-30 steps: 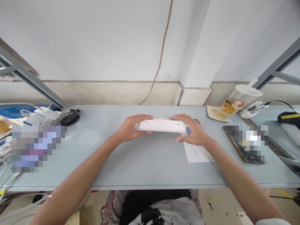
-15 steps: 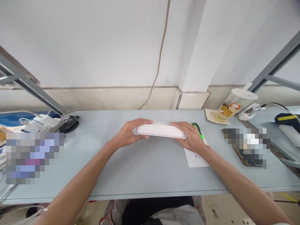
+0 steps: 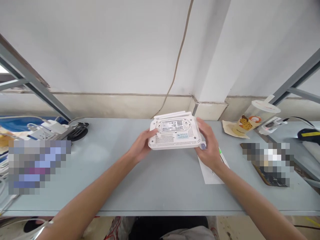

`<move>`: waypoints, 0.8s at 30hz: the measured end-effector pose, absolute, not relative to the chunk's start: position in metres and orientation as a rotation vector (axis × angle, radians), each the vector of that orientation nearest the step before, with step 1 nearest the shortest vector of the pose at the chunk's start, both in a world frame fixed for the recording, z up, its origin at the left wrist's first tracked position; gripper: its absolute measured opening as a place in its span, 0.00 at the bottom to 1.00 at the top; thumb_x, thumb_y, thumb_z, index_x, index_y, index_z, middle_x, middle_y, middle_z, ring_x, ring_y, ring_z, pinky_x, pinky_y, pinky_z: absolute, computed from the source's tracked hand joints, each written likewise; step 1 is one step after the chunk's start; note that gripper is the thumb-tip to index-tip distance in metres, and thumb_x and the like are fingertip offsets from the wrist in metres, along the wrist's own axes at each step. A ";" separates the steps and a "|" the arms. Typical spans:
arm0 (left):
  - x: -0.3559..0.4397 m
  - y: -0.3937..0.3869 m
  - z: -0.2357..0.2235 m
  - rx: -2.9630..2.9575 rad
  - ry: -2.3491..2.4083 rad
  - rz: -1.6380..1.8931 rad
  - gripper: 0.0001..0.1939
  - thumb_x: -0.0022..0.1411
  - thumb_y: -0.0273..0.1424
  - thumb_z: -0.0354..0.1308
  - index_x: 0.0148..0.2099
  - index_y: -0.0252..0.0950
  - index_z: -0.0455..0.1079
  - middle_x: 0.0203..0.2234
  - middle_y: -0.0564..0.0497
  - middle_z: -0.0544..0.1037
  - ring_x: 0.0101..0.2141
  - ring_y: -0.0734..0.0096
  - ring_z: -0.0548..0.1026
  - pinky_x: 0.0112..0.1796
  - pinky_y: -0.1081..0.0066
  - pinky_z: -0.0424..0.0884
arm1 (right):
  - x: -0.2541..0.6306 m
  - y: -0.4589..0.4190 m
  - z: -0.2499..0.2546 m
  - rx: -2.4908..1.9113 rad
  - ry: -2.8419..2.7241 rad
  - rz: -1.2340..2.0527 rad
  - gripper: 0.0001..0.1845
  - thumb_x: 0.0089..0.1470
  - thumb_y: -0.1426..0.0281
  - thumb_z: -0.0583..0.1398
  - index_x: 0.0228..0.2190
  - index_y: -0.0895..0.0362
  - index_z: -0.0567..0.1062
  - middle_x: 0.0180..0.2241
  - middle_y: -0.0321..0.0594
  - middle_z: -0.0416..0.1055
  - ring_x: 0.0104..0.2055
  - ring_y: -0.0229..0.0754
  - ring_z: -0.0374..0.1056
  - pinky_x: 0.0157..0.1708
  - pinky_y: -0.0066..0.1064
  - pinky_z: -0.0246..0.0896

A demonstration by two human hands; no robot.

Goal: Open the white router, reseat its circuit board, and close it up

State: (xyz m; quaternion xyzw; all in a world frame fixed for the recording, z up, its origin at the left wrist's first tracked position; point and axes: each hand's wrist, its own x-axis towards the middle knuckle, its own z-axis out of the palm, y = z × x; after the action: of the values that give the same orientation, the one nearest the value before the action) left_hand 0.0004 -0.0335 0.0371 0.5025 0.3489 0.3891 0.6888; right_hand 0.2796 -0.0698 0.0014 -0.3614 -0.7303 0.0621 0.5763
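A white Wi-Fi router (image 3: pixel 170 137) is held up over the table, its vented underside with printed labels turned to me. Folded antennas (image 3: pixel 173 115) lie along its far edge. My left hand (image 3: pixel 142 145) grips the left end, thumb on the underside and fingers hidden behind. Around the right end my right hand (image 3: pixel 209 146) is closed, and a small bluish-grey piece (image 3: pixel 203 146) shows by its palm. Below that hand lies a white paper sheet (image 3: pixel 211 175), partly covered by the wrist, with a green tool (image 3: pixel 220 151) mostly hidden there.
Chargers and cables (image 3: pixel 50 128) crowd the left end beside a black stand (image 3: pixel 78 131). At the right stand a drink cup (image 3: pixel 255 116) on a napkin, a phone-like blurred object (image 3: pixel 270 176) and a black device (image 3: pixel 308 135). Metal frame posts (image 3: pixel 45 96) rise at both sides.
The router has been tilted from edge-on so its labelled underside faces me. My right hand has shifted from the top edge to the right end. The view has moved slightly.
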 end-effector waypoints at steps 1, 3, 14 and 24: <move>0.000 -0.034 0.037 1.129 0.777 0.905 0.25 0.68 0.45 0.63 0.61 0.38 0.75 0.59 0.40 0.79 0.57 0.41 0.78 0.51 0.53 0.78 | 0.281 -0.070 0.002 -0.895 -1.610 0.385 0.37 0.65 0.68 0.61 0.70 0.38 0.57 0.73 0.44 0.57 0.72 0.57 0.58 0.60 0.57 0.71; 0.000 -0.034 0.038 1.160 0.769 0.976 0.27 0.67 0.43 0.65 0.64 0.40 0.72 0.61 0.40 0.78 0.57 0.41 0.78 0.50 0.52 0.80 | 0.285 -0.069 0.003 -0.914 -1.466 0.848 0.38 0.65 0.61 0.59 0.71 0.41 0.54 0.70 0.47 0.60 0.66 0.58 0.68 0.51 0.54 0.77; 0.005 -0.045 0.029 1.527 0.672 1.088 0.27 0.69 0.45 0.65 0.65 0.44 0.66 0.61 0.41 0.77 0.57 0.50 0.78 0.46 0.59 0.83 | 0.276 -0.069 -0.005 -0.910 -1.402 1.009 0.27 0.67 0.44 0.54 0.58 0.47 0.61 0.59 0.49 0.73 0.58 0.53 0.74 0.49 0.46 0.77; 0.005 -0.046 0.026 1.509 0.698 1.140 0.26 0.68 0.44 0.66 0.63 0.41 0.71 0.57 0.40 0.79 0.55 0.48 0.80 0.44 0.59 0.83 | 0.277 -0.070 -0.001 -0.890 -1.336 1.006 0.30 0.63 0.41 0.58 0.56 0.47 0.64 0.56 0.48 0.75 0.57 0.55 0.74 0.53 0.48 0.75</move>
State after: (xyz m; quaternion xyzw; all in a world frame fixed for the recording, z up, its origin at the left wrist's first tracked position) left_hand 0.0050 -0.0460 0.0258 0.6332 0.2926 0.4783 0.5335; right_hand 0.2767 -0.0700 -0.0014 -0.3816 -0.5725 0.4309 0.5839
